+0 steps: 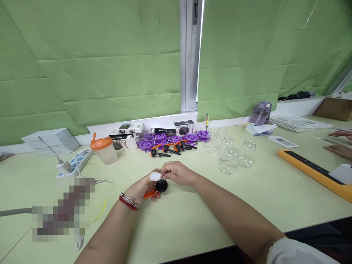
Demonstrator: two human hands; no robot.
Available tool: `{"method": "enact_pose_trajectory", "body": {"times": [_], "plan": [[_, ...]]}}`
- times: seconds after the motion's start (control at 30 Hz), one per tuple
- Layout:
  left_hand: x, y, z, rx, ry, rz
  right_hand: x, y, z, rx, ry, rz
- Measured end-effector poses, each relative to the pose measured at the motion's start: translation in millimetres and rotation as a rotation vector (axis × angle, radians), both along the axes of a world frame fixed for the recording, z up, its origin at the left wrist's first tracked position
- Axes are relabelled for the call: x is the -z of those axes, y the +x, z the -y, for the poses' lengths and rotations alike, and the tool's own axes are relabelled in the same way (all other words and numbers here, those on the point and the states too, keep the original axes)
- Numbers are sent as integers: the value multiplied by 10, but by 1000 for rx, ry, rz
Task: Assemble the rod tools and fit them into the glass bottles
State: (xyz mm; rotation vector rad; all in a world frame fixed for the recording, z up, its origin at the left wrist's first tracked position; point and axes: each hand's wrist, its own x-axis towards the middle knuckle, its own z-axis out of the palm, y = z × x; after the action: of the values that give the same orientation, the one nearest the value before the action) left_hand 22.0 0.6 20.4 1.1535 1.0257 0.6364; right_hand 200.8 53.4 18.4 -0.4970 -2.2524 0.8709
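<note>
Above the table's middle, my left hand [141, 187] is closed around an orange-and-black part with a round black end [161, 186], an orange arm [151, 194] and a thin metal rod. A white wrap [156, 176] covers the tip of my left thumb. My right hand [177, 173] pinches at the top of the black end; whatever small piece lies between those fingertips is hidden. Beyond my hands lie several similar black-and-orange parts [171, 150] with rods. Behind these is a pile of purple wheel-shaped pieces [159, 138].
Clear rounded vessels [227, 163] stand right of centre. An orange-lidded cup [106, 150], a power strip [78, 161] and stacked white sheets [51, 141] are at left. Small boxes [129, 128] line the wall. At right are an orange-and-black device [310, 170] and another person's hands [339, 146].
</note>
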Motion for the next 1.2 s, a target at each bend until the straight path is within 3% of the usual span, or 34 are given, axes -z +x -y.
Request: {"method": "enact_pose_trajectory", "body": {"times": [0.23, 0.57, 1.2], "plan": [[-19, 11, 6, 6, -5, 10, -39, 37, -4, -60, 71, 91], [-6, 2, 1, 18, -4, 10, -20, 60, 1, -77, 47, 80], [-26, 22, 14, 18, -18, 1, 78, 72, 41, -8, 15, 5]]}}
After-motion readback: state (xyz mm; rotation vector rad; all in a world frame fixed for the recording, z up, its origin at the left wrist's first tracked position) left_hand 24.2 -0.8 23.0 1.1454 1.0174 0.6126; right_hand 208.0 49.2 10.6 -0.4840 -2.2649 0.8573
